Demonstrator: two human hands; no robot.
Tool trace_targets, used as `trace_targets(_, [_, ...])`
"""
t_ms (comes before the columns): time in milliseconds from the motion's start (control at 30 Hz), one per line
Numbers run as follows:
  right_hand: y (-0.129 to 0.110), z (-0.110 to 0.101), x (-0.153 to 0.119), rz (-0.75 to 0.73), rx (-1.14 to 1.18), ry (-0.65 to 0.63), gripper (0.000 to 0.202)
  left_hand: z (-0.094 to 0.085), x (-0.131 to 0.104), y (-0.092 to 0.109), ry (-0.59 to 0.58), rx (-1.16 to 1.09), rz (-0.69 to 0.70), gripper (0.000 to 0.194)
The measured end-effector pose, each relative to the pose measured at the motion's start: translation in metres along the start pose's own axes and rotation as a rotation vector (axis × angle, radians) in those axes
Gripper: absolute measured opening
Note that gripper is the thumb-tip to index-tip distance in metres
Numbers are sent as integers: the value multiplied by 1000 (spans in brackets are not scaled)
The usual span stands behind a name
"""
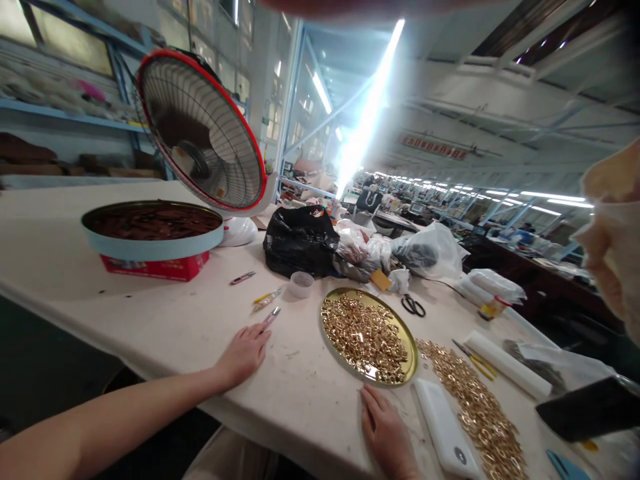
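Note:
My left hand (pixel 245 353) rests on the white-covered table, its fingers on the handle end of small thread snips (pixel 271 316) whose blades point away. My right hand (pixel 385 427) lies on the table just below the near rim of a round gold tray (pixel 411 347). Its fingers are loosely bent, and I see nothing held in it. Many small gold metal buckles (pixel 363 337) fill the tray. More gold metal pieces (pixel 475 400) are spread in a long pile to the right. Between that pile and my right hand lies a white oblong block (pixel 443 427).
A red-rimmed fan (pixel 203 133) stands behind a round tin (pixel 155 248) of brown strips on a red box (pixel 160 265). Around the middle are a clear cup (pixel 301 285), a black bag (pixel 300 240) and black scissors (pixel 413 305). Yellow-handled pliers (pixel 477 363) lie right.

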State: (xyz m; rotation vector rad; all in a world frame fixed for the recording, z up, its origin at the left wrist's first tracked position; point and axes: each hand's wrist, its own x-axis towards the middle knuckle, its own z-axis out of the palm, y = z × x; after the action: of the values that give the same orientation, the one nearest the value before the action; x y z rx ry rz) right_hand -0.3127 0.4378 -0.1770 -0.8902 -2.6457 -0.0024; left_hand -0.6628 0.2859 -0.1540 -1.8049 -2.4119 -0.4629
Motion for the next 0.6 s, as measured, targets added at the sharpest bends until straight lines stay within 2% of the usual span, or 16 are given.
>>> trace_targets(233, [5, 1, 2, 16, 50, -7, 36, -2, 2, 3, -1, 7, 2, 40])
trace_targets(600, [-5, -26, 9, 81, 129, -24, 37, -1, 13, 5, -8, 126, 56, 41])
